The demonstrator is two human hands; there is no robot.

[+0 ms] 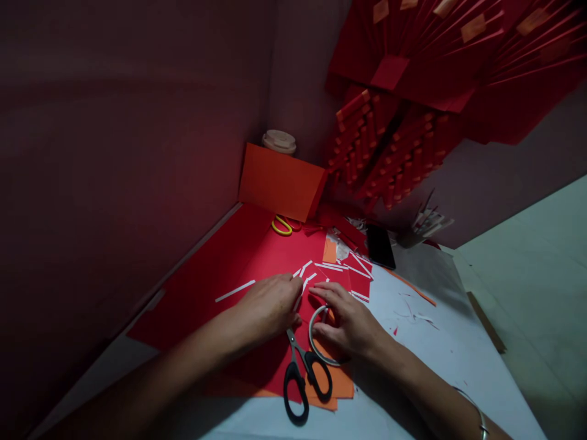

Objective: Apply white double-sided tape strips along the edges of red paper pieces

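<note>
My left hand (270, 305) reaches over the red paper (279, 256). Its fingers are pinched together near thin white strips; what lies between the fingertips is too small to tell. Facing it, my right hand (351, 321) curls at a roll of tape (312, 342), a pale ring, with the thumb across its opening. A pair of scissors (299, 366) with black handles lies between the hands, the handles towards me and the blade tips hidden by my left hand. Orange paper (339, 382) is underneath. A single white strip (235, 291) rests left of my left hand.
At the back stand a folded orange card (282, 183) and a lidded cup (279, 141). Yellow-handled scissors (281, 226), a phone (380, 245) and a pen holder (419, 226) are farther off. Red pleated decorations (413, 67) hang on the wall. Scraps dot the white tabletop (413, 342).
</note>
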